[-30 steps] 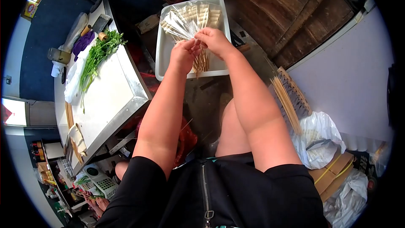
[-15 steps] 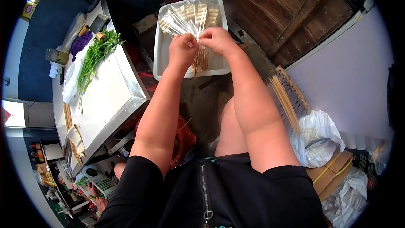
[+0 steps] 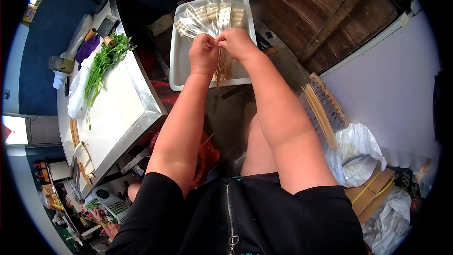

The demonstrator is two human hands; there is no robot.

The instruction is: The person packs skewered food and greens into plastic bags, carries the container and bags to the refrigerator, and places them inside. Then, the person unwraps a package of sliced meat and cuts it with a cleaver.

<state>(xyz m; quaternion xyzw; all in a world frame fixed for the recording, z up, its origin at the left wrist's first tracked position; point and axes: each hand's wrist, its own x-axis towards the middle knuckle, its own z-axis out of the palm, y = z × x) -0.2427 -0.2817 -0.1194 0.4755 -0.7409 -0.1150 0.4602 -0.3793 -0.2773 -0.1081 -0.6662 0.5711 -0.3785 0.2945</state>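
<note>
On the far left, a cloudy jar (image 3: pixel 61 64) stands at the edge of a white-topped table (image 3: pixel 120 92), with a purple cloth (image 3: pixel 88 49) beside it. Leafy green stalks (image 3: pixel 101 68) lie across the tabletop, next to a wide-bladed cleaver (image 3: pixel 108 25). Below the table, near a pale slotted basket (image 3: pixel 113 204), another person's hands (image 3: pixel 112 229) show at some green stems.

To the right of the table, a white tray (image 3: pixel 175 68) rests low in front of the person. The left hand (image 3: pixel 204 54) is over it, fingers curled in and gripping the gathered part of a clear plastic bag (image 3: pixel 192 22). The bag covers a fan of skewers (image 3: pixel 223 71), whose pale, segmented tops spread beyond both hands toward the tray's far side. The bare stick ends come back toward the person, below and between the hands. The right hand (image 3: pixel 236 44) meets the left at the fingertips, thumb and forefinger pinching the same bunched plastic; the fingertips partly hide one another.

Farther right, thin sticks (image 3: pixel 320 115) lean against a woven basket (image 3: pixel 329 95), and a white plastic bag (image 3: pixel 370 137) sits just beside them, touching folded cardboard (image 3: pixel 370 193).
</note>
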